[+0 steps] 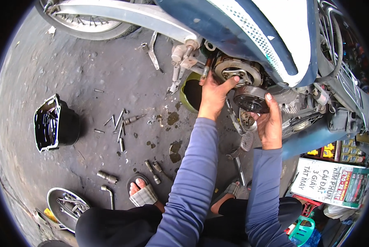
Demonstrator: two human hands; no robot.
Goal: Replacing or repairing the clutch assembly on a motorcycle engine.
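Observation:
My right hand (271, 125) is closed on a dark, oily round clutch drum (252, 100), its thumb at the rim and fingers underneath. The drum is just in front of the motorbike's opened engine, where a pale ring-shaped clutch part (250, 71) shows. My left hand (212, 96) is against the engine's left side, thumb stretched toward the ring's centre; its other fingers are mostly hidden. Beside them stands a reddish-brown rod-like piece (206, 68); I cannot tell whether they hold it. Under the engine sits an olive-green basin (185, 95), partly covered by my left hand.
On the stained ground lie loose sockets (107, 177), an L-shaped wrench (109, 196) and several tools. Further left stands a black tool container (69, 125); a metal bowl (52, 197) of wrenches is nearer. A kick lever (238, 169) lies below the engine. At right leans a signboard (316, 181).

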